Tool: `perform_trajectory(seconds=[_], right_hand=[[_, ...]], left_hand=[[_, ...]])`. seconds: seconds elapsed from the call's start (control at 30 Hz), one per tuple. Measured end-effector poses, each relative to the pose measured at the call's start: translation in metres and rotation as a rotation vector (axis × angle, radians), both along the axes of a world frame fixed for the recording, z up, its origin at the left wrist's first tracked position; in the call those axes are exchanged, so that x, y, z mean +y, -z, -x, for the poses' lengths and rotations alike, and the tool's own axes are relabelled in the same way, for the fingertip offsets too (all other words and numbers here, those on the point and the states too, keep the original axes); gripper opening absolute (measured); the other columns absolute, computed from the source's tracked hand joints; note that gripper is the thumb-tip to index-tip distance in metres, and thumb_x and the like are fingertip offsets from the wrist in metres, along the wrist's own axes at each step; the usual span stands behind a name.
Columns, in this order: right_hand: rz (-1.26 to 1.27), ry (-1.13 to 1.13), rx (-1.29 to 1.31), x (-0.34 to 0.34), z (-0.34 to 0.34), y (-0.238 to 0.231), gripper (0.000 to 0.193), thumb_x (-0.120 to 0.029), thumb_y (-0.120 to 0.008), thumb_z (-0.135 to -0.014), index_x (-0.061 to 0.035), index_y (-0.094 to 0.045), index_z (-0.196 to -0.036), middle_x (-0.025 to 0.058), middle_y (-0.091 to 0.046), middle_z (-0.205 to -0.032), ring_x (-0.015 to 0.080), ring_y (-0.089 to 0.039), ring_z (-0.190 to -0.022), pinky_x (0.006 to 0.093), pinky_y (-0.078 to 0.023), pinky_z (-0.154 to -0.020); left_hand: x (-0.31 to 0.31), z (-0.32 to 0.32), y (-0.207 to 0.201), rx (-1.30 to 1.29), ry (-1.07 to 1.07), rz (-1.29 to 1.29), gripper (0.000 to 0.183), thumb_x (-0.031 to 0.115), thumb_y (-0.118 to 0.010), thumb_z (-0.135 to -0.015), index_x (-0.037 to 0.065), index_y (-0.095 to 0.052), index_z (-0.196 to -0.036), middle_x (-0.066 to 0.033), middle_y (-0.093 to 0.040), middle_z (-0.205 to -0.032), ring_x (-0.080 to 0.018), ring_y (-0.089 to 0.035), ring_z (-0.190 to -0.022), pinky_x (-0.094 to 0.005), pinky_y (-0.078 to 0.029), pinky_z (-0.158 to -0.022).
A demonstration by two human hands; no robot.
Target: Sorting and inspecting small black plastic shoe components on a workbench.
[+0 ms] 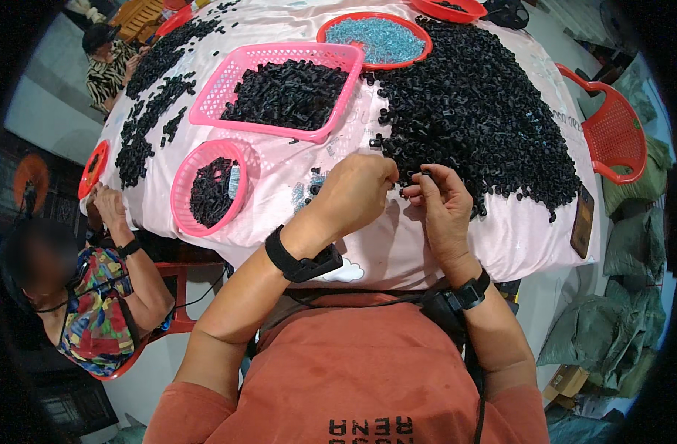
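Note:
My left hand (357, 189) is closed in a pinch over the near edge of a wide pile of small black plastic pieces (471, 111). What its fingertips hold, if anything, is hidden. Just to its right, my right hand (445, 211) pinches a small black plastic piece (425, 175) between thumb and fingers. Both hands are close together but apart, above the pale pink tablecloth (397, 255). Beside my left wrist lie a few small translucent bluish pieces (299, 196).
A pink rectangular basket (205, 111) and a round pink basket (177, 194) hold black pieces. Behind stands a red bowl (429, 50) of translucent blue pieces. A phone (582, 222) lies at the right edge, near a red chair (618, 140). Two people (102, 318) sit along the left side.

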State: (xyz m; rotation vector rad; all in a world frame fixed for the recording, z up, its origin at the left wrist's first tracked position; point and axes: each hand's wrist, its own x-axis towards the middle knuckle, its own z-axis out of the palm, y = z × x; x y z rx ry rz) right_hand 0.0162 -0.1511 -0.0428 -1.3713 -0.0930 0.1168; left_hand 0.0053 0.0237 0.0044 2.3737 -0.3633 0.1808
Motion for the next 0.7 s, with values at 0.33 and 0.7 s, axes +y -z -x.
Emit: perform_trajectory(seconds=[0.33, 0.7], right_hand=[[-0.004, 0.136, -0.129, -0.005, -0.004, 0.005, 0.019, -0.013, -0.057, -0.102, -0.0024, -0.062, -0.117, 0.0061, -0.068, -0.097, 0.0094, -0.067, -0.077, 0.0209, -0.054, -0.066], [0.036, 0.171, -0.171, -0.006, -0.006, 0.008, 0.021, -0.006, -0.059, -0.100, 0.0001, -0.061, -0.119, 0.0068, -0.068, -0.100, 0.0098, -0.066, -0.081, 0.0207, -0.054, -0.070]], left_hand=[[-0.018, 0.002, 0.013, -0.089, 0.091, -0.176, 0.006, 0.007, -0.064, -0.081, 0.004, -0.067, -0.085, -0.0157, -0.063, -0.083, -0.0383, -0.064, -0.078, -0.0475, -0.052, -0.068], [-0.033, 0.005, 0.023, -0.126, 0.094, -0.181, 0.015, 0.008, -0.066, -0.080, 0.002, -0.062, -0.093, -0.0153, -0.061, -0.090, -0.0370, -0.064, -0.083, -0.0467, -0.053, -0.069]])
